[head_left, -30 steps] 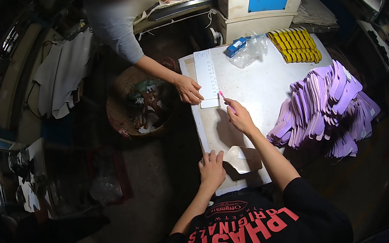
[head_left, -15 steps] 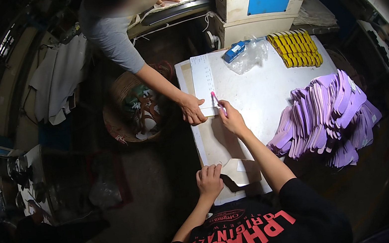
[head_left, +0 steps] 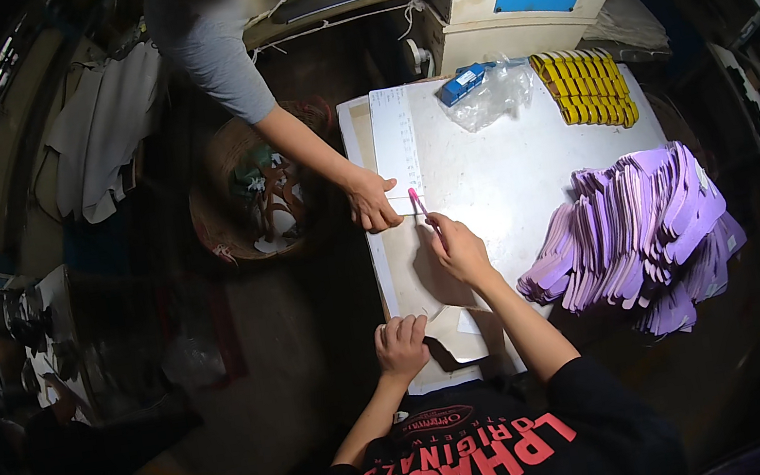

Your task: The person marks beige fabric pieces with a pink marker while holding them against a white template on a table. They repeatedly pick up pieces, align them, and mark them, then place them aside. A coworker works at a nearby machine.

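Observation:
A pink pen (head_left: 416, 201) slants over the lower edge of a white sheet of paper (head_left: 394, 142) with rows of handwriting. My right hand (head_left: 461, 251) is closed around the pen. My left hand (head_left: 402, 346) lies lower down at the table's left edge, its fingers curled. What they grip, if anything, is hidden. Beside it is a beige piece (head_left: 449, 325) with a small white label, casting a dark shadow. From the upper left, another person's hand (head_left: 374, 201) rests at the paper's lower left corner.
On the white table (head_left: 476, 159) stand a fanned stack of purple shaped pieces (head_left: 629, 225), yellow strips (head_left: 586, 89), a blue box (head_left: 460, 85) and a clear plastic bag (head_left: 499, 97). A basket of scraps (head_left: 232, 230) sits left of the table. A machine cabinet (head_left: 507, 32) stands behind.
The pen tip has moved slightly down and left relative to the paper, with my right hand following. The view has shifted a little. The other person's hand stays by the paper.

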`<state>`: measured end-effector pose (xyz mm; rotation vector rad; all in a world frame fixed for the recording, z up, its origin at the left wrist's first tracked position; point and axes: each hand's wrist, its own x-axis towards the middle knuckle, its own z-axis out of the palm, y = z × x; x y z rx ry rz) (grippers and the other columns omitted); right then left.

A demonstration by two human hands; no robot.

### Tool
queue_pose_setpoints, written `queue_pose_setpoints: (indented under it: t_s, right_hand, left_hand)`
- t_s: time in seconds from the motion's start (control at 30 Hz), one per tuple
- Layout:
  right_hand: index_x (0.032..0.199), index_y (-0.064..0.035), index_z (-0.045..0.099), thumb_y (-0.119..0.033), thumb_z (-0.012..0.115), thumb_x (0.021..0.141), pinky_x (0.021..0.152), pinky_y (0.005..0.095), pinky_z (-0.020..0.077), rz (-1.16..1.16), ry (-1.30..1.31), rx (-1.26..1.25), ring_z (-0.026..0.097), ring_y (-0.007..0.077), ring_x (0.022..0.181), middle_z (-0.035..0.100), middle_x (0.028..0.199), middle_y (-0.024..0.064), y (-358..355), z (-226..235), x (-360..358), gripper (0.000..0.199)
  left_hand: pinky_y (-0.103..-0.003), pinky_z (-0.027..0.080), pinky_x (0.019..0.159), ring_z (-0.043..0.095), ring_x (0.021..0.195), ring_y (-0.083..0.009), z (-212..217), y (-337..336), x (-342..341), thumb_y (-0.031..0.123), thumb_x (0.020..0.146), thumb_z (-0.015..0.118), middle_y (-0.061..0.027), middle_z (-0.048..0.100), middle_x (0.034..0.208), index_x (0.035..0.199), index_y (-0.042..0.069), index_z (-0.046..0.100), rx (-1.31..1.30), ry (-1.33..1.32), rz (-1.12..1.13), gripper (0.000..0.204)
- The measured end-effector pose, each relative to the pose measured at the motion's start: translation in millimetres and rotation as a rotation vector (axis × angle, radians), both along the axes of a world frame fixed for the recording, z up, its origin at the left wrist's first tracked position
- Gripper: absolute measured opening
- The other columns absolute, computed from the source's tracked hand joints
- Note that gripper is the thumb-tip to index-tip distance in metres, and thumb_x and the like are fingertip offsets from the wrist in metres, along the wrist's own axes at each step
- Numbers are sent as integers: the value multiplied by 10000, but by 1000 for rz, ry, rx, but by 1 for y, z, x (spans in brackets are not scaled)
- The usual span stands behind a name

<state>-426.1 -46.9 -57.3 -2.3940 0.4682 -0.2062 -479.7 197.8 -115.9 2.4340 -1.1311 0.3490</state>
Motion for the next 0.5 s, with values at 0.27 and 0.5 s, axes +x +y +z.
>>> queue_pose_setpoints:
  t_s: [0.27,0.5]
  right_hand:
    - [1384,-44,564,-180,553,990,916,478,546,-84,66,-10,640,372,1072,714,1192,175,-6,5,1,416]
    - [1398,-22,557,-187,537,1010,973,477,529,-29,6,-35,641,389,1120,702,1252,193,-17,-7,54,422]
  left_hand:
    - [-495,471,964,582,1133,-255,2,1,0,154,659,721,-20,615,1156,1217,175,663,-14,8,-8,561]
    - [-489,477,963,574,1140,-248,12,2,1,151,681,737,-23,601,1155,1240,170,648,-4,42,-25,566]
